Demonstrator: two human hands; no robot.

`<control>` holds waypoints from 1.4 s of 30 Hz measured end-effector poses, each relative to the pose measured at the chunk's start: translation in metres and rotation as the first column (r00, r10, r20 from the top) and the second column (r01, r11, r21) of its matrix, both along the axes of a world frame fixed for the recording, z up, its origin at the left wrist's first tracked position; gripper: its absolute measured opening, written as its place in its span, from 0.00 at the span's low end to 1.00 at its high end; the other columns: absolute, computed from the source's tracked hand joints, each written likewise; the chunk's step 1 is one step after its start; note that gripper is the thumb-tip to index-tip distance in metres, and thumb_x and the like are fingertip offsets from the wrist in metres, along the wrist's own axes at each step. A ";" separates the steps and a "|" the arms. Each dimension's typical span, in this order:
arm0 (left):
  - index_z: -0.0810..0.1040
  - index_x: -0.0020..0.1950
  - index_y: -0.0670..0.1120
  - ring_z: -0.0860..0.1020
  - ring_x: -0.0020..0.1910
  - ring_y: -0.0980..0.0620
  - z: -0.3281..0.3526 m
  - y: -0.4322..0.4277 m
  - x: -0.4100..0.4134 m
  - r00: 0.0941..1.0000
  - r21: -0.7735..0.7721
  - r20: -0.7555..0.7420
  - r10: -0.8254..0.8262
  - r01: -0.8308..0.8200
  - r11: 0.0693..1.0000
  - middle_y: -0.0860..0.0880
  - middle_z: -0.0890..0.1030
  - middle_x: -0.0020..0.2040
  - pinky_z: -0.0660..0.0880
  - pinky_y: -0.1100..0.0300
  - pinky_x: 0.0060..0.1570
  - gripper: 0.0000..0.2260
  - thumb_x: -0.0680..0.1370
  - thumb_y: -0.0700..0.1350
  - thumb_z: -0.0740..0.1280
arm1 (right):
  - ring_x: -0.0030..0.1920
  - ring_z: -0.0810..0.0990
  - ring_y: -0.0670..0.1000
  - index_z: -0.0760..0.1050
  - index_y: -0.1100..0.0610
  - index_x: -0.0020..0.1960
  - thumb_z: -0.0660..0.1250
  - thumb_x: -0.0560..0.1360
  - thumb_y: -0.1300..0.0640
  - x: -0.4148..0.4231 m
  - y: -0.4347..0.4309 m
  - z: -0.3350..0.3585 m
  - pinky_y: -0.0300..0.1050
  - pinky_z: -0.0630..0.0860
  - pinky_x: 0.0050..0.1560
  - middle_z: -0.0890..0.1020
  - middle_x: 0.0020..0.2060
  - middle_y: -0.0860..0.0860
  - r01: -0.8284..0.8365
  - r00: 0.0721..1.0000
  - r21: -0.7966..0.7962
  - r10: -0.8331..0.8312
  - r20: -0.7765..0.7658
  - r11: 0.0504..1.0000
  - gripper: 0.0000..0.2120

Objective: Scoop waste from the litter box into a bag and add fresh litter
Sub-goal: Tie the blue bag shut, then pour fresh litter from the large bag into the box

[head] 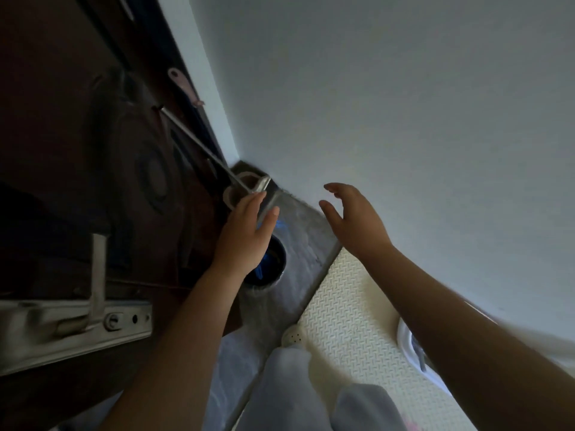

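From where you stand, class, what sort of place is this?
Likely a utility or wash corner: a floor drain, a dark door with a bolt, and a ridged mat by a white wall.

Door [62, 150] was dark brown wood with a dull sheen; its bar [71, 325] and thin rod [199, 144] were silvery brushed metal. Wall [404, 104] was pale, matt and smooth; floor strip [298, 237] was grey, mottled and faintly glossy. Mat [351, 312] was cream with embossed diamond tread; trousers [286, 384] were soft grey cloth.
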State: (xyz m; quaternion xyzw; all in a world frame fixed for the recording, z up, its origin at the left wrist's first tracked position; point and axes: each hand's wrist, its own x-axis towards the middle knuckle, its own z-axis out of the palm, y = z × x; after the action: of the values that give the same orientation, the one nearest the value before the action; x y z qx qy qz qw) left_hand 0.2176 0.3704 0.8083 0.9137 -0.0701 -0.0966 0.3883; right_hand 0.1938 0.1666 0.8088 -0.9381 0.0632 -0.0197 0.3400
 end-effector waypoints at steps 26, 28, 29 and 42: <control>0.63 0.74 0.46 0.63 0.73 0.46 0.062 -0.350 -0.307 0.562 0.344 0.207 -0.801 0.724 0.598 0.45 0.64 0.75 0.62 0.48 0.70 0.33 0.76 0.65 0.49 | 0.66 0.70 0.55 0.69 0.57 0.68 0.62 0.79 0.50 -0.458 -0.316 0.053 0.46 0.65 0.65 0.73 0.65 0.53 0.612 0.789 -0.194 -0.607 0.094 0.766 0.21; 0.62 0.75 0.47 0.61 0.74 0.47 0.059 -0.368 -0.315 0.515 0.352 0.198 -0.834 0.756 0.551 0.46 0.63 0.75 0.61 0.49 0.71 0.31 0.77 0.63 0.51 | 0.67 0.69 0.54 0.68 0.57 0.69 0.62 0.78 0.49 -0.472 -0.324 0.048 0.47 0.65 0.65 0.73 0.66 0.53 0.635 0.769 -0.196 -0.635 0.074 0.747 0.21; 0.61 0.76 0.47 0.60 0.74 0.47 0.055 -0.378 -0.316 0.496 0.352 0.192 -0.847 0.771 0.531 0.46 0.62 0.76 0.60 0.50 0.72 0.31 0.77 0.63 0.51 | 0.67 0.69 0.54 0.68 0.57 0.69 0.62 0.78 0.49 -0.477 -0.327 0.045 0.47 0.65 0.65 0.73 0.66 0.53 0.652 0.754 -0.198 -0.653 0.068 0.732 0.22; 0.57 0.77 0.47 0.60 0.74 0.47 0.029 -0.508 -0.387 0.277 0.410 0.140 -0.950 0.858 0.311 0.46 0.61 0.76 0.59 0.52 0.71 0.34 0.76 0.65 0.48 | 0.67 0.69 0.57 0.68 0.60 0.68 0.65 0.76 0.48 -0.588 -0.409 0.018 0.53 0.67 0.65 0.73 0.66 0.56 0.837 0.535 -0.159 -0.844 0.037 0.523 0.25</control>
State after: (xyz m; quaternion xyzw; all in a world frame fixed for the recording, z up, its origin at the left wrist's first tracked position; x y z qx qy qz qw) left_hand -0.1696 -0.1377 0.8373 0.7479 -0.6371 -0.1417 0.1215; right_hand -0.3944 -0.2425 0.8267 -0.8153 0.5131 -0.1651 0.2117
